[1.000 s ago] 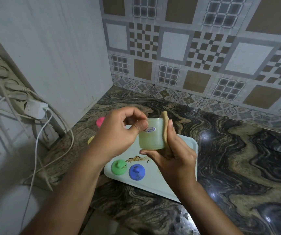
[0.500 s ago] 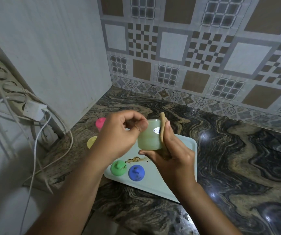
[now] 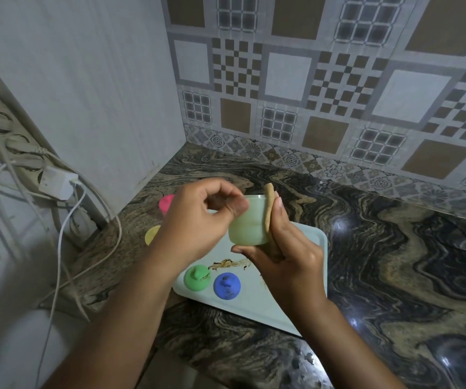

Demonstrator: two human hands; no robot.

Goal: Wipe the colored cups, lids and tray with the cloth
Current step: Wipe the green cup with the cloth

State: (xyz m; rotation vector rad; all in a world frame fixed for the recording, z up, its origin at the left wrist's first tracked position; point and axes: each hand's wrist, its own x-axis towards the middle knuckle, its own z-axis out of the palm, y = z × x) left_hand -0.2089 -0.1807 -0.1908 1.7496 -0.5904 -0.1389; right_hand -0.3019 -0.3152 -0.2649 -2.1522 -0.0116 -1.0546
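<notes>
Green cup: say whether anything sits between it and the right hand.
Only the tan cloth, pressed between the right hand and the side of the green cup. The left hand grips the rim directly, nothing between.

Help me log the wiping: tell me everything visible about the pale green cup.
The pale green cup is a small, translucent, plastic-looking tumbler, upright with its rim up, held above the tray. The left hand pinches its rim on the left. The right hand presses a tan cloth against its right side, thumb under its base. No lid shows on it.
</notes>
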